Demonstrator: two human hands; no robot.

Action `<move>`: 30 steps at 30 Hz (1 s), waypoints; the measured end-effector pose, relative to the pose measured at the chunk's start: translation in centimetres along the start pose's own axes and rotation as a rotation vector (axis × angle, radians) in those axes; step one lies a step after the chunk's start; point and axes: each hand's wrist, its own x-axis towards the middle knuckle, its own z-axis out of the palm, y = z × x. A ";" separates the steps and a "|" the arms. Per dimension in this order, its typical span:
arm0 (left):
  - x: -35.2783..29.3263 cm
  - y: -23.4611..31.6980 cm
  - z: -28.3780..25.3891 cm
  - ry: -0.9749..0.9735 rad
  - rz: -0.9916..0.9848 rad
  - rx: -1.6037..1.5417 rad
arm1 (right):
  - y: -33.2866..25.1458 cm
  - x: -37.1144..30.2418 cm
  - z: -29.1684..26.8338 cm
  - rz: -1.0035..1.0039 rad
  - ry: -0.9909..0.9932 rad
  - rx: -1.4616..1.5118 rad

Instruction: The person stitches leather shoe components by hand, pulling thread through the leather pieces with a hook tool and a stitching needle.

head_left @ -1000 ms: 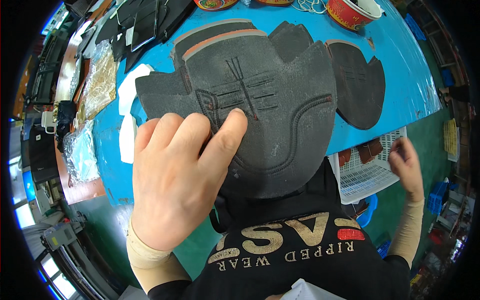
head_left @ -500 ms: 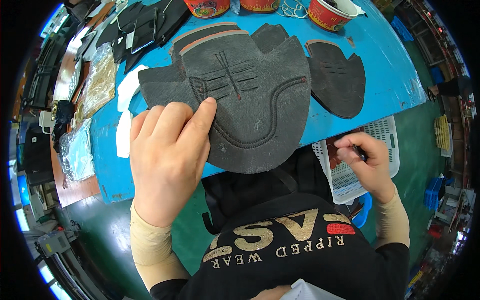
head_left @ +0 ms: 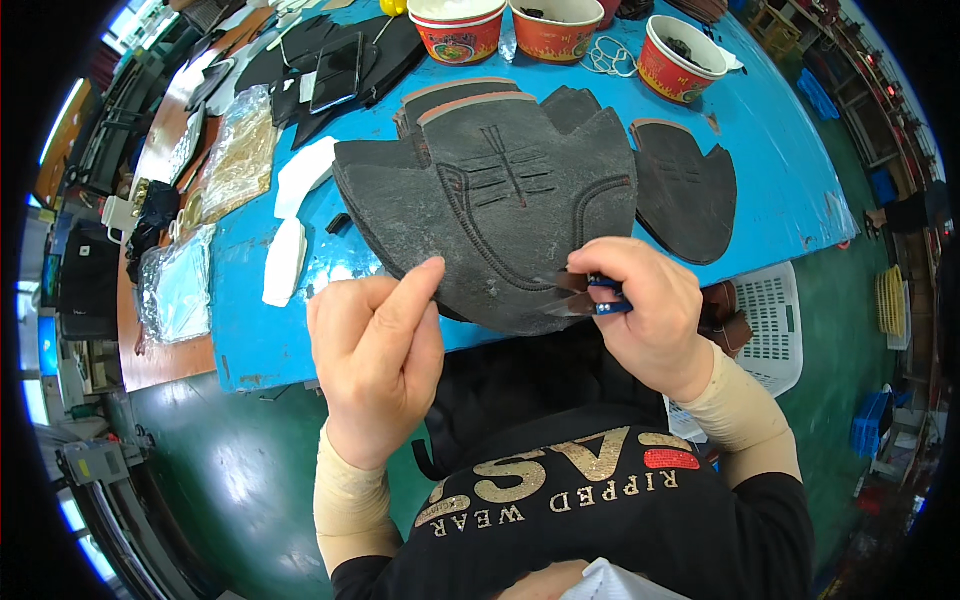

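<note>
Snips (head_left: pixel 612 307) sit grasped in the right hand (head_left: pixel 655 315), blades parted at the near edge of the dark panel (head_left: pixel 540 230), which lies just beyond both hands. Left hand (head_left: pixel 378 360) reaches the same edge, index extended; cannot tell whether it pinches anything. Step in hand: probably trimming. Next move calls for a steady edge, tips clear of the seam. Blue table (head_left: pixel 790 190); bowls (head_left: pixel 455 40) well beyond the grip, basket (head_left: pixel 768 320) to its right; green floor (head_left: pixel 240 460).
</note>
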 end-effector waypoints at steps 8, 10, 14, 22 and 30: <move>0.1 1.1 -0.1 0.007 -0.005 -0.084 | 1.1 -0.9 -0.5 0.258 0.042 0.120; 0.2 1.6 0.2 0.000 -0.001 -0.103 | 1.7 -1.2 -0.3 0.398 0.093 0.321; 0.6 2.2 0.7 -0.009 0.025 -0.123 | 1.8 -1.9 -0.6 0.417 0.084 0.229; 4.4 2.6 0.9 -0.145 0.136 0.087 | 4.4 -9.5 -6.9 0.699 -0.031 0.218; 6.2 2.4 3.0 -0.237 0.169 0.221 | 5.1 -19.8 -8.7 0.736 -0.407 -0.312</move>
